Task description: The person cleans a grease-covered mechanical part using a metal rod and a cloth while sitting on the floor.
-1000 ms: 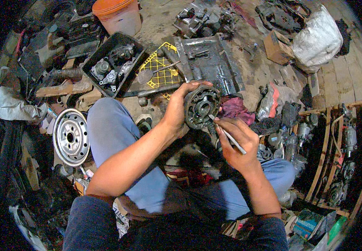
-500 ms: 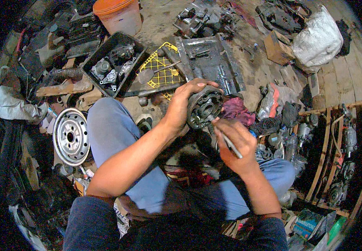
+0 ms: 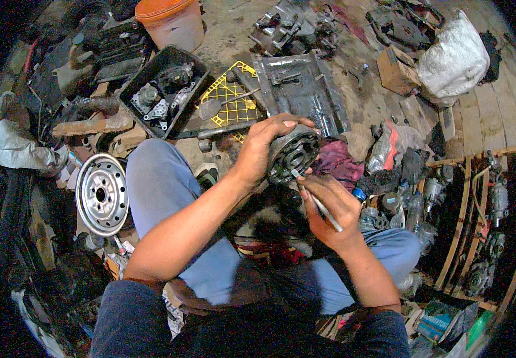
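Above my folded legs, my left hand [image 3: 255, 152] is wrapped round the far left side of a round, dark, greasy metal machine part [image 3: 288, 162]. Its open face, with recesses and a raised centre, is tilted toward me and to the right. My right hand [image 3: 338, 212] is closed on a thin metal rod [image 3: 330, 219], held much like a pen. The rod's upper end is at the lower rim of the part's face; whether it touches, I cannot tell. Its lower end sticks out below my fingers. The fingers of my left hand behind the part are partly hidden.
A black tray [image 3: 125, 98] of metal parts and a yellow grid [image 3: 232, 109] lie ahead, beside a dark oily metal pan [image 3: 306, 98]. A steel wheel rim [image 3: 102, 194] leans by my left knee. A maroon cloth [image 3: 337, 164] and plastic bottles [image 3: 415, 209] are at the right.
The rod's upper end has shifted slightly down and left, from inside the part's face to its lower rim. My right hand moved a little with it. My left hand keeps its hold.
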`<state>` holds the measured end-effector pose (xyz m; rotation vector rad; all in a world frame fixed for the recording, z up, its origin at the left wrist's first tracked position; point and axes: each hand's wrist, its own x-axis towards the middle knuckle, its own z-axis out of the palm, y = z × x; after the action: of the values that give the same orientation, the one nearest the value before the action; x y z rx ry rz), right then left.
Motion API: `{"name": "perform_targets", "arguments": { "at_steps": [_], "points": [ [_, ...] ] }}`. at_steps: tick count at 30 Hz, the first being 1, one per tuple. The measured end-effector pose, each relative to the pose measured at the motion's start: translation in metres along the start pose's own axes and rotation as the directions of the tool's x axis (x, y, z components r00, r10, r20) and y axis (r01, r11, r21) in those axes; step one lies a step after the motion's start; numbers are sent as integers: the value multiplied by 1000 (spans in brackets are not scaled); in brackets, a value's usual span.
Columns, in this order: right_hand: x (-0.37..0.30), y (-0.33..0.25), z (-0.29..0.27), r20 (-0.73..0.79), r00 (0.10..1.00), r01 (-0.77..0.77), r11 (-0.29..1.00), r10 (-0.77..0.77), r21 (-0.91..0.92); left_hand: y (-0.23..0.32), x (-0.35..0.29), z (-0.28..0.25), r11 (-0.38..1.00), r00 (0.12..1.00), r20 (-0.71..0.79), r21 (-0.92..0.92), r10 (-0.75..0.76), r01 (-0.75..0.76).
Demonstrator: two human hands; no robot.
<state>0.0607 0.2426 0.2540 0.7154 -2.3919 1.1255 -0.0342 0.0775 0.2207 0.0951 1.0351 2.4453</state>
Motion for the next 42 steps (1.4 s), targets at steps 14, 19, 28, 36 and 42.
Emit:
{"name": "perform_targets", "arguments": {
  "at_steps": [14,19,28,36,42],
  "points": [
    [4,6,-6,-50,999,-24,998,21,-57,-4,14,-21,893,989,-74,443,127,-81],
    [3,8,-4,-9,1000,-23,1000,23,-3,-1,7,-19,891,980,-194,452,40,54],
    [5,5,0,33,998,-48,998,47,51,4,4,-21,882,978,-201,469,49,52],
    [-2,13,4,4,1000,-3,1000,3,16,8,1,0,996,987,-149,68,-53,64],
    [5,10,3,-48,999,-1,1000,1,-1,2,3,-4,999,993,-116,45,-13,18]
  ]
}}
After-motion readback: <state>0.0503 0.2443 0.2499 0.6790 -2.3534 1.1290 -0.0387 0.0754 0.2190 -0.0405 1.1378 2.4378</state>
